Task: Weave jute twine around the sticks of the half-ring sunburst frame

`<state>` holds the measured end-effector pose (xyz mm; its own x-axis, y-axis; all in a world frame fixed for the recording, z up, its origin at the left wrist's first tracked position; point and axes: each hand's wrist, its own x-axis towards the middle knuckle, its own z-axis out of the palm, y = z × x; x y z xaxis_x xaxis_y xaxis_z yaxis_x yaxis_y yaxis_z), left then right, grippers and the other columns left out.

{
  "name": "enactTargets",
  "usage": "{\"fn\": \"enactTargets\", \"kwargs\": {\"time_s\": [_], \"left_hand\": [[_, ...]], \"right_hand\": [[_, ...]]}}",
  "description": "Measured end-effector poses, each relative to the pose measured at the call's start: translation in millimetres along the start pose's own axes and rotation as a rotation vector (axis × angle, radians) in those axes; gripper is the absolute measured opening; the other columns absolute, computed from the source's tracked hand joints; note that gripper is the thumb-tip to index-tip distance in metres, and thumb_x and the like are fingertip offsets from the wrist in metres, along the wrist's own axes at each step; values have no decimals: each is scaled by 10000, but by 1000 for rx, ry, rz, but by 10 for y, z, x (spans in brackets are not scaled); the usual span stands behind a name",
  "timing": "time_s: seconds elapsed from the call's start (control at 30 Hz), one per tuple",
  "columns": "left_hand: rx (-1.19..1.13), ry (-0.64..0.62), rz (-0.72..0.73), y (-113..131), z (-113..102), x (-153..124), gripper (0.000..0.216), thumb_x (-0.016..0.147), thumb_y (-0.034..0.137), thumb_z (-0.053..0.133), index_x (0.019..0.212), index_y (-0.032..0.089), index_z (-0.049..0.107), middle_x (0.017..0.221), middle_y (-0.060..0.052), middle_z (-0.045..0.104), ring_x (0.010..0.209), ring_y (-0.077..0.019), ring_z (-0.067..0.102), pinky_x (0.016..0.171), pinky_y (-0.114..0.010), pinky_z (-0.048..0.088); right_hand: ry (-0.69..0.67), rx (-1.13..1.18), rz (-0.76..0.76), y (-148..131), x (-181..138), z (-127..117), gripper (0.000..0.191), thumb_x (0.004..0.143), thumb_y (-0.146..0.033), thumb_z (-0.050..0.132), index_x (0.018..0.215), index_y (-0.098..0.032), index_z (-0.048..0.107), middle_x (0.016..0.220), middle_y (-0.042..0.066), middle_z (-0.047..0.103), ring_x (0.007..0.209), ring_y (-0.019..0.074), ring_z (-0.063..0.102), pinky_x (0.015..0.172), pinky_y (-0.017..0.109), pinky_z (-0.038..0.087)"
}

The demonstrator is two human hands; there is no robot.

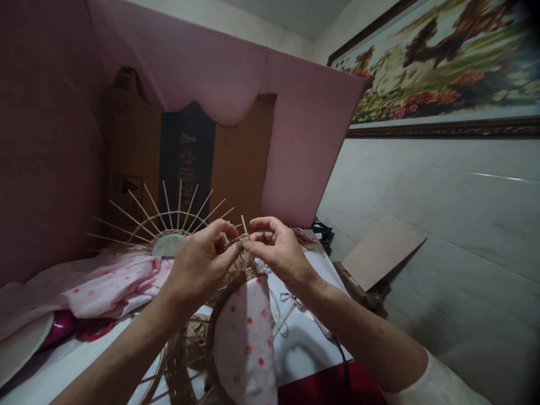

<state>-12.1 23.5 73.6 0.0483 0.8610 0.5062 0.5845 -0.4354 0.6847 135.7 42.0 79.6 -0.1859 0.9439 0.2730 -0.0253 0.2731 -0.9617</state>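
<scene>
A woven basket piece (219, 332) stands upright in front of me, its flat face lined with white fabric (244, 337) dotted in red. My left hand (202, 253) pinches a twisted strand of brown cord (240, 241) at the top of this piece. Opposite it, my right hand (280, 247) has its thumb and a fingertip at the same cord, with the forefinger curved above. A thin stick (243, 225) pokes up between the two hands. Fingertips partly cover the exact grip.
Behind my left hand is a half-round frame with fanned sticks (164, 211). Dotted pink cloth (113, 281) lies bunched at left, near red-handled scissors (96, 331). Loose pale string (282, 326) lies on the white table (306, 337). A cardboard sheet (240, 169) stands behind.
</scene>
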Motion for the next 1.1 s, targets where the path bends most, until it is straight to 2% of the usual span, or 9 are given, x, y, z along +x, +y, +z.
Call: {"fn": "enactTargets", "kwargs": {"time_s": [0.2,0.5,0.77,1.1], "left_hand": [[44,23,-4,14,-3,1,104,773,306,562,815,214,583,500,64,460,465,-100,402,457,-230,276],[11,-28,-8,18,-20,0,128,797,323,537,792,202,579,540,39,519,509,-113,454,492,-239,321],[6,-38,-19,21,-22,6,99,778,292,555,822,206,579,511,61,462,475,-102,402,465,-236,292],[2,-30,-24,16,-12,2,134,779,322,553,821,199,582,518,55,461,482,-105,402,465,-233,291]], "right_hand": [[-16,-48,-20,16,45,-2,394,608,-165,636,974,-167,491,660,-39,560,568,98,506,560,252,401],[-4,-49,9,9,55,3,424,591,-138,626,993,-159,492,654,-46,553,548,85,480,534,235,380],[2,-22,38,9,46,5,419,595,-145,637,985,-169,486,668,-40,570,554,94,507,552,248,396],[7,5,36,20,42,15,404,597,-141,634,970,-172,484,655,-49,567,551,93,504,554,244,379]]}}
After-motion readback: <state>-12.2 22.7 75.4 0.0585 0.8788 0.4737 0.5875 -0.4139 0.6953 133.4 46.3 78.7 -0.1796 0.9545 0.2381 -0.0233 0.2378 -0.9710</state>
